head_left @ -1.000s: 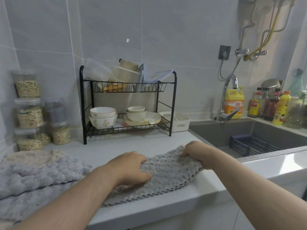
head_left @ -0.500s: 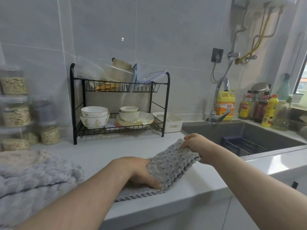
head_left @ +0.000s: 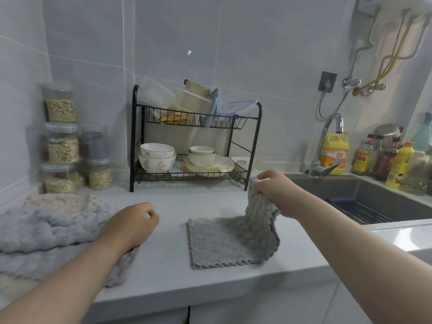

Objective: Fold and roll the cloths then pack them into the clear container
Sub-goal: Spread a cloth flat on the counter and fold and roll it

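A small grey cloth (head_left: 222, 244) lies on the white counter (head_left: 168, 206) in front of me. Its left part is flat, and its right edge is lifted. My right hand (head_left: 278, 195) grips that raised edge in a bunch, a little above the counter. My left hand (head_left: 131, 223) hovers to the left of the cloth with loosely curled fingers and holds nothing. Under my left forearm lies a pile of fluffy grey cloths (head_left: 46, 230), with a beige cloth (head_left: 63, 202) at its back. Clear plastic containers (head_left: 159, 97) sit on the top shelf of the rack.
A black wire dish rack (head_left: 196, 146) with bowls and plates stands at the back. Stacked jars of grain (head_left: 63, 141) line the left wall. To the right are a sink (head_left: 364, 199), a tap (head_left: 327, 141) and several bottles (head_left: 388, 162).
My left hand let go of the cloth and moved left. My right hand lifted the cloth's right edge higher, and the cloth now lies more open and flat.
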### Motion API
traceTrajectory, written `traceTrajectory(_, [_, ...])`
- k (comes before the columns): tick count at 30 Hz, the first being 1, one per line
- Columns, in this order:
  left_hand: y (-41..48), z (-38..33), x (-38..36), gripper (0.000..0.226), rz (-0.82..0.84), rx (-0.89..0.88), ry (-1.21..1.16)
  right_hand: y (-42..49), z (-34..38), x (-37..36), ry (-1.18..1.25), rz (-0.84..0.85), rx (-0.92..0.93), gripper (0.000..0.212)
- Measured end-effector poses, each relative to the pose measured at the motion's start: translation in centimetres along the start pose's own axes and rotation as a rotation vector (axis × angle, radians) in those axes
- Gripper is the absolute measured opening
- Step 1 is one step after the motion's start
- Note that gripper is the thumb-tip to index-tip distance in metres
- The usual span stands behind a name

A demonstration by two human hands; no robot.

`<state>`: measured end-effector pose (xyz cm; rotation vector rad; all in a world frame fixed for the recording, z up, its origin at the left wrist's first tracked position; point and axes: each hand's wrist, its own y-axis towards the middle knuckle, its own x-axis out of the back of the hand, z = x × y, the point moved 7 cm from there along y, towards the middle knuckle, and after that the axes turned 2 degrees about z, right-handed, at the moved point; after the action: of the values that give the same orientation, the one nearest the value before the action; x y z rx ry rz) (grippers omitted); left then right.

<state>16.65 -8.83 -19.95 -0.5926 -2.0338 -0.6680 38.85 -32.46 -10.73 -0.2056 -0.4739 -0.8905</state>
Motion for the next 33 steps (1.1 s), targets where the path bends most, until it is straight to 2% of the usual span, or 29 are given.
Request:
traceTrajectory(8, [-0.1, 0.1, 0.2, 0.016, -0.026, 0.001, -0.03, -0.1, 2.2, -10.2, -0.522, 0.044, 0.144, 0.031])
traceTrajectory(13, [-0.2, 0.1, 0.4, 0.016, -0.029, -0.016, -0.033, -1.1, 0.9, -15.1, -0.682, 0.121, 0.199, 0.014])
traceTrajectory(16, [-0.2, 0.1, 0.3, 0.015, -0.033, -0.031, -0.036, -2.4, 0.7, -16.4, -0.789, 0.131, 0.255, 0.021])
traceTrajectory(18, [-0.1, 0.1, 0.2, 0.014, -0.033, -0.043, -0.031, -3.3, 0.4, -17.1, -0.864, 0.165, 0.28, 0.018])
traceTrajectory(20, [0.1, 0.1, 0.2, 0.014, -0.035, -0.051, -0.024, -3.6, 0.1, -17.7, -0.905, 0.186, 0.297, 0.027])
traceTrajectory(25, [0.0, 0.1, 0.1, 0.014, -0.037, -0.057, -0.027, -4.5, 0.1, -17.5, -0.963, 0.227, 0.36, 0.032])
traceTrajectory(28, [0.0, 0.0, 0.2, 0.015, -0.049, -0.064, -0.021, -5.5, 0.5, -16.4, -0.809, 0.239, 0.448, 0.024])
traceTrajectory(31, [0.0, 0.0, 0.2, 0.016, -0.063, -0.062, -0.019, -6.2, 1.2, -12.2, -0.526, 0.057, 0.438, 0.024])
traceTrajectory(33, [0.1, 0.1, 0.1, 0.016, -0.062, -0.056, -0.017, -5.9, 1.0, -8.7, -0.521, -0.134, 0.409, 0.024])
